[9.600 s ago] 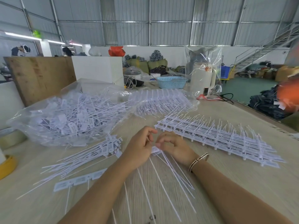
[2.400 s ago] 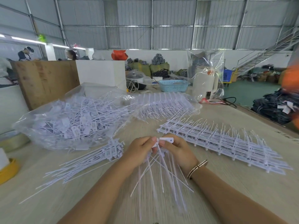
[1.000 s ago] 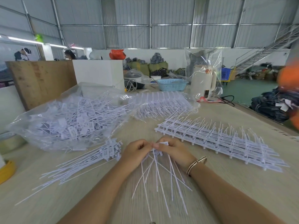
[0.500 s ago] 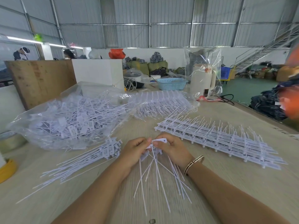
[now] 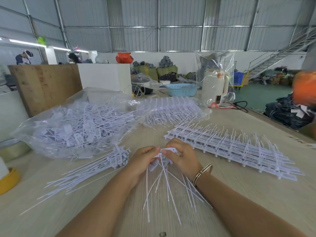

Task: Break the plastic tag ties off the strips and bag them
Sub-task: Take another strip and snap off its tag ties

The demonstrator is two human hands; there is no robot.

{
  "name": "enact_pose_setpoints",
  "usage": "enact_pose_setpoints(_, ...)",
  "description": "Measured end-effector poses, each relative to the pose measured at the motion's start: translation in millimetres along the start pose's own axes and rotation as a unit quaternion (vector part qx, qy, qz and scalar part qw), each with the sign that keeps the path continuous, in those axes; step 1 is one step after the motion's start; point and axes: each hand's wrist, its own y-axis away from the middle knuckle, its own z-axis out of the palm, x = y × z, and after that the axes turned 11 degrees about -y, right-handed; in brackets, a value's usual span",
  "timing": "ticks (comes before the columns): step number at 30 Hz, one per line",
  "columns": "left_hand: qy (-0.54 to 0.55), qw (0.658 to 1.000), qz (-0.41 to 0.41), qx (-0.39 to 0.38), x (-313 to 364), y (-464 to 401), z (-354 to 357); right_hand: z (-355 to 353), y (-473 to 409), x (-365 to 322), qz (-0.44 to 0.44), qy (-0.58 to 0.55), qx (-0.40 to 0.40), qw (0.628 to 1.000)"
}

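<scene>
My left hand point(image 5: 142, 160) and my right hand point(image 5: 183, 157) meet at the table's middle, both pinching the head end of a strip of white tag ties point(image 5: 166, 182) whose thin tails fan toward me. One tag head sticks up between my fingertips. A loose bundle of separated ties point(image 5: 95, 168) lies to the left. A stack of whole tie strips point(image 5: 230, 147) lies to the right. Behind the bundle sits an open clear bag of loose ties point(image 5: 75, 129).
A second clear bag with tie strips point(image 5: 172, 110) lies behind. A yellow tape roll point(image 5: 9, 180) sits at the left edge, a wooden board point(image 5: 46, 84) and white box point(image 5: 106, 76) behind, a blue basket point(image 5: 182, 89) and a bagged white kettle point(image 5: 214, 84) farther back.
Over ten seconds the flat strip has left the table by the bundle. My hands stay together working the tie heads; the fanned tails shift slightly.
</scene>
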Motion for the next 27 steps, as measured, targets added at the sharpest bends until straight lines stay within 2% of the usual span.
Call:
enact_pose_setpoints(3, 0.072, 0.996, -0.035, 0.047, 2.9, -1.5, -8.6, -8.9, 0.4, -1.6, 0.061, -0.075, 0.076, 0.992)
enact_pose_setpoints(5, 0.104, 0.992, -0.029, 0.071, 4.2, -0.7, -13.6, -14.8, -0.3, -0.2, 0.109, -0.125, 0.113, 0.98)
enact_pose_setpoints(9, 0.12, 0.991, -0.018, 0.056, 3.7, 0.4, -8.0, -12.6, -1.1, 7.4, 0.223, -0.104, 0.078, 0.966)
enact_pose_setpoints(12, 0.101, 0.994, -0.012, 0.041, 2.3, -1.8, -3.1, -11.2, -2.6, 15.0, 0.266, -0.078, 0.094, 0.956)
enact_pose_setpoints(14, 0.102, 0.994, -0.017, 0.037, 1.3, -2.7, -1.7, -11.1, -5.6, 16.0, 0.271, -0.09, 0.115, 0.952)
enact_pose_setpoints(16, 0.05, 0.998, 0.009, 0.047, -1.4, -2.6, -2.2, -9.7, -6.2, 15.3, 0.27, -0.114, 0.129, 0.947)
enact_pose_setpoints(20, -0.09, 0.984, 0.13, 0.083, -2.8, 4.2, -0.3, -9.7, -0.8, 9.7, 0.225, -0.116, 0.121, 0.96)
enact_pose_setpoints(24, -0.119, 0.971, 0.181, 0.104, 2.8, 5.3, 8.6, -4.5, 0.5, 0.8, 0.136, 0.001, 0.022, 0.99)
enact_pose_setpoints(27, -0.108, 0.97, 0.194, 0.099, 3.9, 6.1, 11.6, -1.7, 0.4, 0.2, 0.141, 0.061, -0.034, 0.988)
